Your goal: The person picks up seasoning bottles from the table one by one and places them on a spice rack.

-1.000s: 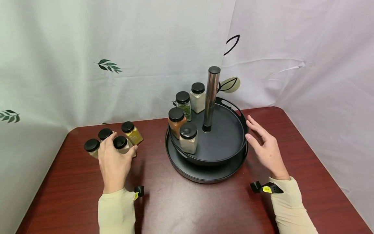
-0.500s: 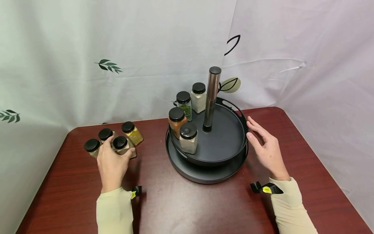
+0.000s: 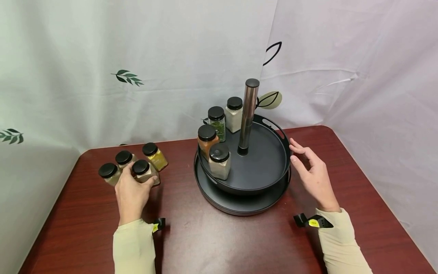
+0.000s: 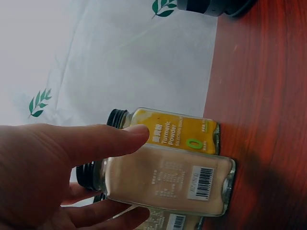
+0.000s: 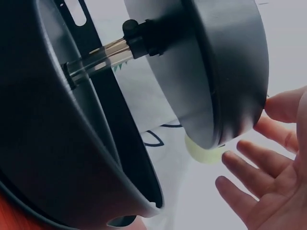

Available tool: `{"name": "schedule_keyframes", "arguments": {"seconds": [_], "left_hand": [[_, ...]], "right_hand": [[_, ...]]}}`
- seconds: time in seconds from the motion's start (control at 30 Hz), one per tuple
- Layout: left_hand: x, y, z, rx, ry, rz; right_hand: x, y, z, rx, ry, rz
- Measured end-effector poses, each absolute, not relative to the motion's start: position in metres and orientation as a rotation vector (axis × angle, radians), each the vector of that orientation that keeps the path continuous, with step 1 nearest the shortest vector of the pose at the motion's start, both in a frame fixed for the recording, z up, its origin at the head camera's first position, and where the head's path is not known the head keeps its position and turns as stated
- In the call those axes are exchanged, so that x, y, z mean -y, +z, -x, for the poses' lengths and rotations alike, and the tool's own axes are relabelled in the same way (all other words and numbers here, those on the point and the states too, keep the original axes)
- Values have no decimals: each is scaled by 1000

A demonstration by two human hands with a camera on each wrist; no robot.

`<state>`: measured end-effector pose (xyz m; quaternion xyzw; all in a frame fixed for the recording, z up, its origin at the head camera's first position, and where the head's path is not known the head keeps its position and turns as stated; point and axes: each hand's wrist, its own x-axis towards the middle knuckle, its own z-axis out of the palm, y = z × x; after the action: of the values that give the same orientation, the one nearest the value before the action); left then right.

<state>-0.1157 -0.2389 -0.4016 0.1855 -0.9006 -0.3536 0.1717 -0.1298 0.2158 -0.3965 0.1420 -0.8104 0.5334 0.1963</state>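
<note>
My left hand (image 3: 132, 196) is around a square glass spice jar (image 3: 145, 172) of beige powder with a black lid. In the left wrist view the thumb (image 4: 136, 135) lies along one side of this jar and the fingers reach the other. Beside it stand a yellow turmeric powder jar (image 3: 155, 156) and two more beige jars, one at the far left (image 3: 109, 173) and one behind the fingers (image 3: 124, 158). My right hand (image 3: 313, 179) touches the upper tray (image 3: 263, 167) of a black two-tier turntable at its right rim, fingers loosely extended.
On the upper tray's left side stand a white-powder jar (image 3: 234, 116), a green herb jar (image 3: 217, 125), an orange spice jar (image 3: 207, 142) and a beige jar (image 3: 219, 163). A metal post (image 3: 249, 114) rises from its middle. White curtain (image 3: 164, 68) hangs behind the table (image 3: 205, 243).
My left hand has drawn slightly back and its thumb and fingers have closed in on the beige jar. The upper tray's jars have shifted slightly, the back ones rightward, the front one leftward.
</note>
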Motion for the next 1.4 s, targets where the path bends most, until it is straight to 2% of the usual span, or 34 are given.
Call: {"name": "schedule_keyframes", "arguments": {"seconds": [0.6,1.4], "left_hand": [[240,-411,121,2549,-1061,-621],[240,-406,117,2510,-1025,-584]], "right_hand": [[-218,-393,130,2204,1724,-477],[-217,-395,131,2290,1676,-553]]}}
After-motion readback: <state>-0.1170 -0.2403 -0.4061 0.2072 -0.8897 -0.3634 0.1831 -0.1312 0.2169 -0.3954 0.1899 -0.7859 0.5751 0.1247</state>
